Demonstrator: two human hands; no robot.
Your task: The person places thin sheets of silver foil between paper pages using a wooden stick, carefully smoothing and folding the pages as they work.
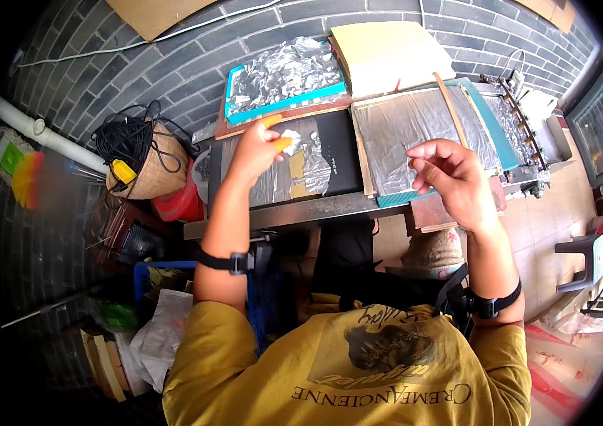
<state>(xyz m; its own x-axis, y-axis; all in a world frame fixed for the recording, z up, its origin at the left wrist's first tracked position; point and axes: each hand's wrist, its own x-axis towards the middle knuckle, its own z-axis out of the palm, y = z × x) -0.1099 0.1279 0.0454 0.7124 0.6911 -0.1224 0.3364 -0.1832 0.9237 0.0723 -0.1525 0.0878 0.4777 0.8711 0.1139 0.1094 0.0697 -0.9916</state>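
Note:
My left hand (258, 149), with yellow finger cots on two fingertips, pinches a small crumpled piece of silvery foil (292, 139). It is over a sheet of thin silvery foil (316, 170) with yellowish-brown patches, lying on a black board (345, 154). My right hand (442, 178) is raised over the front of a stack of thin grey sheets (402, 133), fingers curled and thumb near the fingertips; whether anything fine is between them I cannot tell. A flat wooden strip (451, 109) lies across that stack. Behind my left hand, a turquoise tray (285, 105) holds many crumpled foil pieces.
A stack of yellow paper (392, 56) stands at the back by the brick wall. Left of the bench are a woven basket (165, 165) with black cable and a red bucket (180, 205). A metal rack (525, 120) is at the right end; a plastic stool (583, 261) stands beyond.

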